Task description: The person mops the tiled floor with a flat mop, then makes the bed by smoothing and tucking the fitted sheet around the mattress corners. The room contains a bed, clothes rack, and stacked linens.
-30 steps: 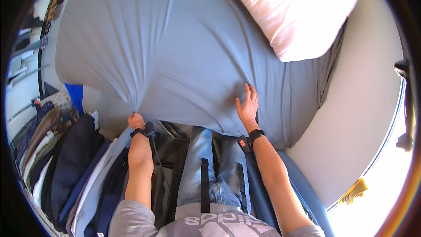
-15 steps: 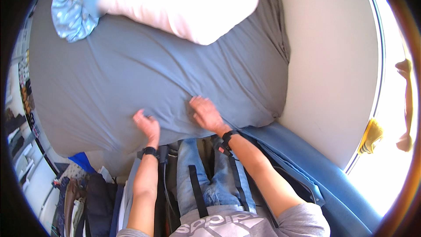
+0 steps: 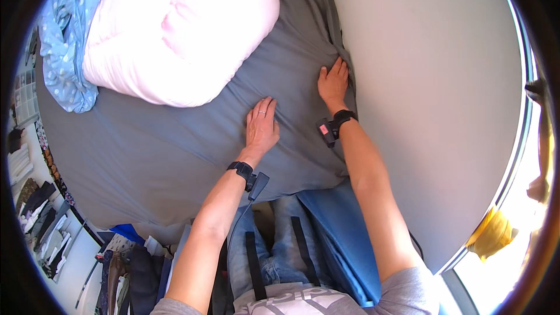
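Note:
A grey fitted sheet (image 3: 169, 157) covers the mattress, with creases running across it. My left hand (image 3: 262, 125) lies on the sheet near the middle, palm down with fingers stretched out, holding nothing. Farther out to the right, my right hand (image 3: 333, 86) presses flat on the sheet beside the bed's edge, fingers extended along the pale panel. Beyond my left hand sits a bulky pale pink duvet (image 3: 146, 70). A light blue dotted cloth (image 3: 69, 41) lies bunched along the duvet's left side.
The pale upright panel (image 3: 431, 105) borders the bed on the right. Blue upholstered fabric (image 3: 344, 233) is by my legs. Clothes (image 3: 143, 280) hang at lower left, and shelves with folded clothes (image 3: 44, 216) stand farther left. A yellow cloth (image 3: 493, 233) is beyond the panel.
Both hands have moved right and farther up the bed, the right one reaching the side by the panel. The view has shifted, so the duvet appears lower and more to the left.

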Demonstrator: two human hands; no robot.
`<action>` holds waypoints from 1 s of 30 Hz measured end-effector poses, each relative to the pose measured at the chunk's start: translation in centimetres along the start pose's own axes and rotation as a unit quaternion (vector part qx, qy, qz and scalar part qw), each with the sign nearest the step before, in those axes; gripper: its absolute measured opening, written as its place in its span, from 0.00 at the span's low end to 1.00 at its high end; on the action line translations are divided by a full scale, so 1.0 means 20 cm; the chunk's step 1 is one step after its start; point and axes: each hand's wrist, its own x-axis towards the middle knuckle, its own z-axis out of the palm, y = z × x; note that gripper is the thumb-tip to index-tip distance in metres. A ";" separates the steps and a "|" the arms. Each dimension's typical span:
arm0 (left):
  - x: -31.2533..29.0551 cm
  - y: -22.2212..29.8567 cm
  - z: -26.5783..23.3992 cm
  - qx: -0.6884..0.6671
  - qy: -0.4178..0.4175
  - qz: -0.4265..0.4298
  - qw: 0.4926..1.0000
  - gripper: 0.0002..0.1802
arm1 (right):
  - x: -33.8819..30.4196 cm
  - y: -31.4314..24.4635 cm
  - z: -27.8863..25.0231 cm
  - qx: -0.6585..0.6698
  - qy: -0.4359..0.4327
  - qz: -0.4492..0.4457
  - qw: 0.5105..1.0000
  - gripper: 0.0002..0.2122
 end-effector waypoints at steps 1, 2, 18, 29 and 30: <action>0.04 0.04 0.02 0.012 0.014 0.009 1.000 0.32 | 0.03 -0.02 0.00 0.000 0.014 0.009 1.000 0.30; 0.08 0.06 0.03 0.018 0.016 0.009 1.000 0.32 | 0.06 -0.05 0.00 0.012 0.068 -0.001 0.998 0.29; 0.66 0.32 -0.01 0.013 0.001 0.063 0.998 0.36 | 0.36 -0.20 -0.26 0.097 -0.118 0.229 0.961 0.22; 1.28 0.42 0.12 0.186 -0.140 0.263 0.936 0.42 | -0.02 0.04 -0.22 0.193 -0.051 0.050 0.978 0.32; 1.32 0.42 0.12 0.211 -0.147 0.289 0.922 0.41 | -0.09 0.06 -0.25 0.177 -0.052 0.070 0.980 0.32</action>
